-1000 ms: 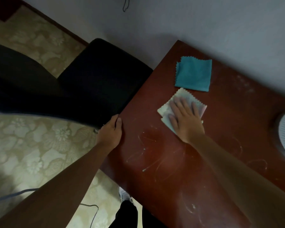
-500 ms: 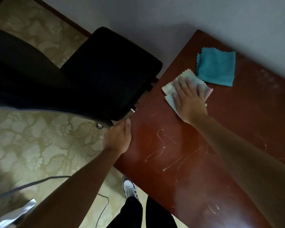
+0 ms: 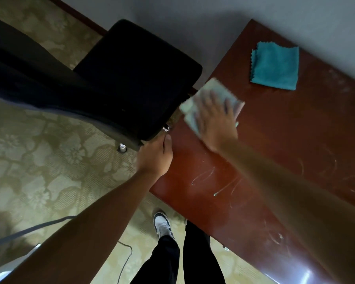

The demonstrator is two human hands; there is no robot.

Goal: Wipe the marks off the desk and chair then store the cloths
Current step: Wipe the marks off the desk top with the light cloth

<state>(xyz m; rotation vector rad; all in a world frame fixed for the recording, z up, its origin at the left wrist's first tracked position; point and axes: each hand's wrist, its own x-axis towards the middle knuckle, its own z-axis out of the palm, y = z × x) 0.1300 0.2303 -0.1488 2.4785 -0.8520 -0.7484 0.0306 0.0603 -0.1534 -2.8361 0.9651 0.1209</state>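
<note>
My right hand lies flat, fingers spread, pressing a pale folded cloth onto the red-brown desk near its left edge; both are motion-blurred. My left hand grips the desk's left edge, thumb on top. A teal cloth lies folded at the desk's far side near the wall. White scribble marks show on the desk below my right forearm, and more farther right. A black chair stands left of the desk, its seat touching or nearly touching the edge.
A grey wall runs behind the desk. Patterned beige carpet covers the floor. A cable lies on it by my shoe. A chair leg stands near my left hand.
My right hand has slid the pale cloth left and toward me, away from the teal cloth, up to the desk's left edge. My left hand stays on the edge.
</note>
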